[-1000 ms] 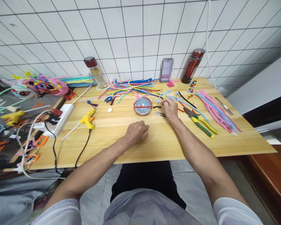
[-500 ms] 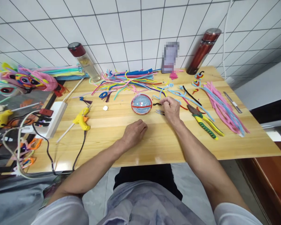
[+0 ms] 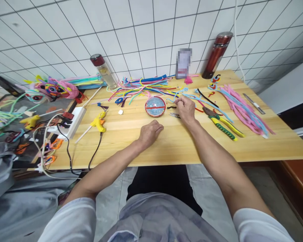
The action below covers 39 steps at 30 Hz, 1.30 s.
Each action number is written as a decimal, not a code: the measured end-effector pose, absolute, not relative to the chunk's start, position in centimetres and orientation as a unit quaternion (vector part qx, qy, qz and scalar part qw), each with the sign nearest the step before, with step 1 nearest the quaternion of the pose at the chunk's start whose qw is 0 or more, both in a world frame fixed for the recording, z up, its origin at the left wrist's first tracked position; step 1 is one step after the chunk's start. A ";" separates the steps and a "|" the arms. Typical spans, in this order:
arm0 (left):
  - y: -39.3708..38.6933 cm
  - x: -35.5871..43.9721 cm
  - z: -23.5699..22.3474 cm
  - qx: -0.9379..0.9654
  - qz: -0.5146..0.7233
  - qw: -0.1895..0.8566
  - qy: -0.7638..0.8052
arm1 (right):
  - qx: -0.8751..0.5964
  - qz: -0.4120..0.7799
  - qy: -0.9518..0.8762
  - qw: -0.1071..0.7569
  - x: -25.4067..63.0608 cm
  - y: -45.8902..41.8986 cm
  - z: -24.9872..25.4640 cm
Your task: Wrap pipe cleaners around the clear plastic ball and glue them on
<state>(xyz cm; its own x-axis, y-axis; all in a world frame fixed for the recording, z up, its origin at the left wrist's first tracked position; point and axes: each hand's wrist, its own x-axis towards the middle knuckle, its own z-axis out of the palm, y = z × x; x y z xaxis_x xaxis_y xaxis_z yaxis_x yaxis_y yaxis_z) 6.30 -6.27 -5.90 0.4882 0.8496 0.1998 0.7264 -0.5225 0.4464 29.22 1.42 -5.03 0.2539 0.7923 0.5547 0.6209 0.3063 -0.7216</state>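
Note:
My left hand [image 3: 150,135] rests on the table with its fingers curled in; whatever may lie inside is hidden. Just beyond it sits a round, clear bluish piece [image 3: 155,111] with a red rim and a red band across the middle. To the right, my right hand [image 3: 186,110] has thumb and fingers pinched together, and I cannot make out what is between them. Its fingertips are close to a small twisted black piece [image 3: 171,107] and a light blue pipe cleaner [image 3: 169,99]. Small thread snips [image 3: 175,115] lie partly under that hand.
Many coloured pipe cleaners [image 3: 143,88] lie at the back. Right are pliers [image 3: 222,126], pink and blue strips [image 3: 244,109], a craft knife [image 3: 254,103] and a red thermos [image 3: 217,55]. Left are a glue gun [image 3: 99,122], a power strip [image 3: 77,121] and a glass bottle [image 3: 104,72].
The camera view has shifted, bringing more of the left side in. My right fingertips have drawn slightly away from the black piece. My left hand has moved a little forward.

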 end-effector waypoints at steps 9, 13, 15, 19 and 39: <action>-5.6 9.1 -2.9 0.830 0.136 0.238 0.486 | -0.576 0.091 -0.619 0.527 29.3 1.7 -5.1; -6.1 8.4 -2.2 0.800 0.180 0.318 0.476 | -0.584 0.088 -0.611 0.526 29.8 1.8 -5.1; -6.5 7.5 -1.7 0.711 0.252 0.473 0.455 | -0.586 0.085 -0.611 0.526 29.9 1.9 -5.1; -7.8 6.1 -0.5 0.460 0.385 0.707 0.374 | -0.574 0.087 -0.620 0.528 29.7 1.9 -5.2; -8.8 4.6 1.1 0.356 0.466 0.724 0.363 | -0.572 0.087 -0.623 0.527 29.7 1.8 -5.4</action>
<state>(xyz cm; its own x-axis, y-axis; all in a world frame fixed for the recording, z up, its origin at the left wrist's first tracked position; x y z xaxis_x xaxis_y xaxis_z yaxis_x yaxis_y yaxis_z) 4.58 -8.80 1.12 0.3022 0.9335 -0.1931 -0.4163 0.3115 0.8542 29.72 1.76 -5.36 0.2093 0.8038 0.5569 0.6201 0.3313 -0.7111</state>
